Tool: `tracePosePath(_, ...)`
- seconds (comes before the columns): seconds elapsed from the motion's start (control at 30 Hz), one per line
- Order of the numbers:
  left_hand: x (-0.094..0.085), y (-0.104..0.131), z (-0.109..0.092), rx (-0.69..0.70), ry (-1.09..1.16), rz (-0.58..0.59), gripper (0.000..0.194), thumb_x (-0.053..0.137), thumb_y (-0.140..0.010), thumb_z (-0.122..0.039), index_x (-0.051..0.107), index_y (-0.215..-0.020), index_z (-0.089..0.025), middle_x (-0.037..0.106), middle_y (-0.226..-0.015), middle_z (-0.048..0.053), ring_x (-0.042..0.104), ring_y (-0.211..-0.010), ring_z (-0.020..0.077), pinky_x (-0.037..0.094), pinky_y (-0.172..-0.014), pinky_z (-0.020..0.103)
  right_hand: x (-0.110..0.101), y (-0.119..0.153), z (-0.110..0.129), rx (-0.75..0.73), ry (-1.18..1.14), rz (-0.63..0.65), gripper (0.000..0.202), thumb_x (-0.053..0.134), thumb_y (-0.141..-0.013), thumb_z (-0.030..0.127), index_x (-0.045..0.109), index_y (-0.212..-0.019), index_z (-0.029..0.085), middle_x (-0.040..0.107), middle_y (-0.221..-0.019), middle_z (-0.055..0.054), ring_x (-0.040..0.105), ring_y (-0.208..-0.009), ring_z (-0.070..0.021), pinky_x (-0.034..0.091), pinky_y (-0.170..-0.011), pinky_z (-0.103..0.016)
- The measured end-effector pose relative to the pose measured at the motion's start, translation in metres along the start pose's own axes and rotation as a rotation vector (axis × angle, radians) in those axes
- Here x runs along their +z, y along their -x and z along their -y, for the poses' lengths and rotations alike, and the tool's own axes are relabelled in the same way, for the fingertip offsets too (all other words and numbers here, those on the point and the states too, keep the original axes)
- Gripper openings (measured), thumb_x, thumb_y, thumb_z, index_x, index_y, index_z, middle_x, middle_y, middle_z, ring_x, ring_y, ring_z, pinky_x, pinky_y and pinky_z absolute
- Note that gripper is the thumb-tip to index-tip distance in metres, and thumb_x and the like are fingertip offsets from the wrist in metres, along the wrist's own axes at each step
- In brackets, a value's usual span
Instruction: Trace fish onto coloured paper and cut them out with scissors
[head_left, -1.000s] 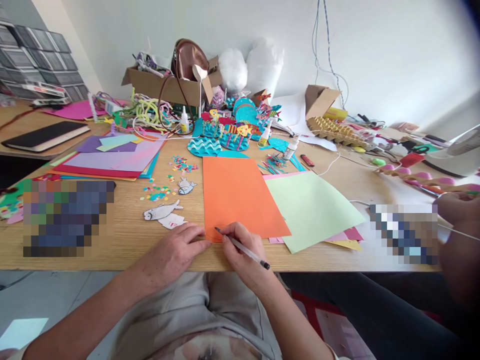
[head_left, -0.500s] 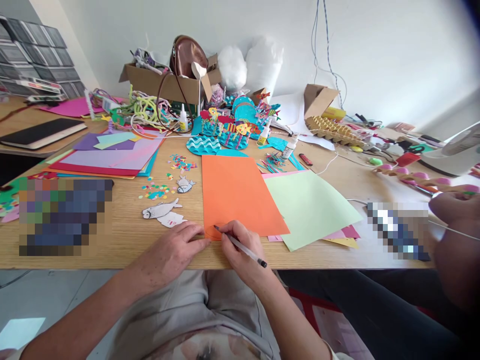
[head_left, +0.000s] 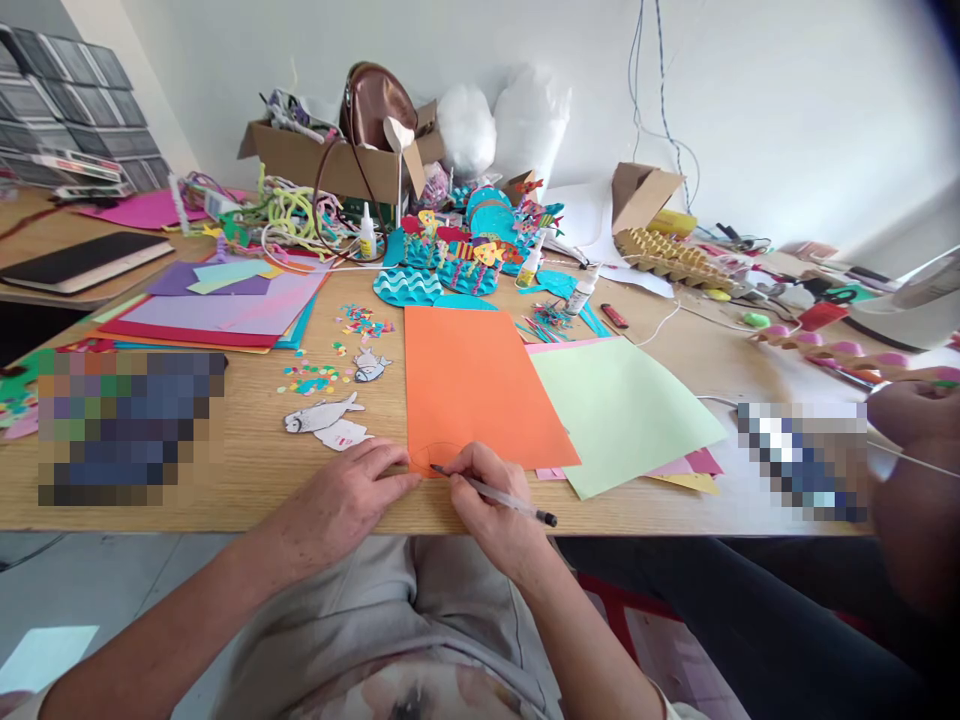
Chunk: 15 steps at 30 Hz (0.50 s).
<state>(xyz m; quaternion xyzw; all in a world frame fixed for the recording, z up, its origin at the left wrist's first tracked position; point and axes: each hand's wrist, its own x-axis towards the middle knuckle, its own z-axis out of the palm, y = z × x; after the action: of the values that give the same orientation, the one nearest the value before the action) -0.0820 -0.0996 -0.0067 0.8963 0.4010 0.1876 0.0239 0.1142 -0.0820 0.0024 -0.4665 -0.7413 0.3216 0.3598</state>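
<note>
An orange sheet (head_left: 480,380) is lying on the counter (head_left: 255,425) in front of the person, its long axis running away from the body and its near edge sitting close to the counter's front edge. The right hand (head_left: 495,505) is gripping a pen (head_left: 514,500) between thumb and fingers, closed narrowly around the barrel, and is resting at the near edge of the orange sheet. The left hand (head_left: 356,487) is lying flattened and holding nothing that shows, its fingertips pressing at the left edge of the orange sheet by the near-left corner. A faint curved line (head_left: 441,446) is showing in that same corner of the orange sheet, and the relation that matters is sitting there: the pen's tip is pointing leftward into the curve, while its long axis is slanting back toward the person and to the right. Both hands are flanking the curve closely, the left just outside the sheet's left edge, the right on the other side with the pen. Left of the orange sheet, a large fish cutout (head_left: 324,413) and a smaller fish cutout (head_left: 370,366) are lying near scattered paper dots (head_left: 319,384); right of it, a pale green sheet (head_left: 630,415) is lying partly under its edge.
</note>
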Motion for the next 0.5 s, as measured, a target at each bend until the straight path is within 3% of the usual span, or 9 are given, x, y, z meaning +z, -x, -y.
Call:
tracePosePath(0.23,0.001,0.001,0.001,0.018,-0.008,-0.005,0.030,0.039,-0.089,-0.010,0.060,-0.109,-0.019,0.056,-0.109,0.009,0.050,-0.104,0.0199,0.045,-0.090,0.035,0.000,0.001,-0.002,0.038,-0.023,-0.032,0.010,0.044,-0.076,0.017,0.051,-0.071,0.020,0.045,-0.053,0.006,0.041,-0.046,-0.0096,0.031,-0.046,-0.020)
tracePosePath(0.5,0.001,-0.001,0.000,0.021,-0.010,0.002,0.029,0.040,-0.088,-0.009,0.059,-0.108,-0.018,0.055,-0.109,0.008,0.049,-0.105,0.0204,0.044,-0.091,0.035,0.009,-0.001,-0.009,0.026,0.018,-0.048,0.011,0.045,-0.078,0.017,0.055,-0.076,0.020,0.059,-0.064,0.003,0.052,-0.053,-0.0107,0.037,-0.052,-0.020)
